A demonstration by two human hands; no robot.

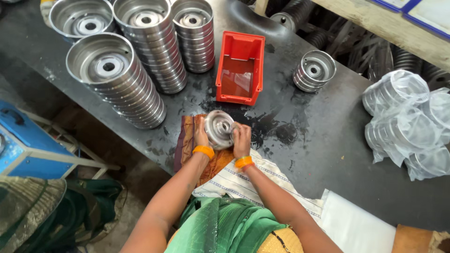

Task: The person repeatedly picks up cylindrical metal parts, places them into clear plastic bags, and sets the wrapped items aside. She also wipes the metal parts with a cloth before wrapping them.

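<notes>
I see my left hand [201, 134] and my right hand [241, 139] both on a round metal disc [219, 128], holding it tilted on edge just above a brown cloth [190, 140] at the near edge of the dark table [323, 140]. The left fingers are pressed together and curled around the disc's left rim. The right fingers are bent and close together against its right rim, near the centre hub; I cannot tell whether they pinch anything besides the disc. Each wrist wears an orange bangle [203, 151].

Just beyond the disc sits a red plastic bin [239, 68], apart from it, with its open side toward me. To the left of the bin stand tall stacks of metal bowls [117, 79], four stacks close together. To the right of the bin is a short stack [314, 71] of the same bowls, well apart from my hands. At the far right of the table lie parts wrapped in clear plastic bags [408, 122]. A white striped cloth [243, 180] lies under my right forearm, touching the brown cloth. A blue machine [23, 136] stands below the table on the left.
</notes>
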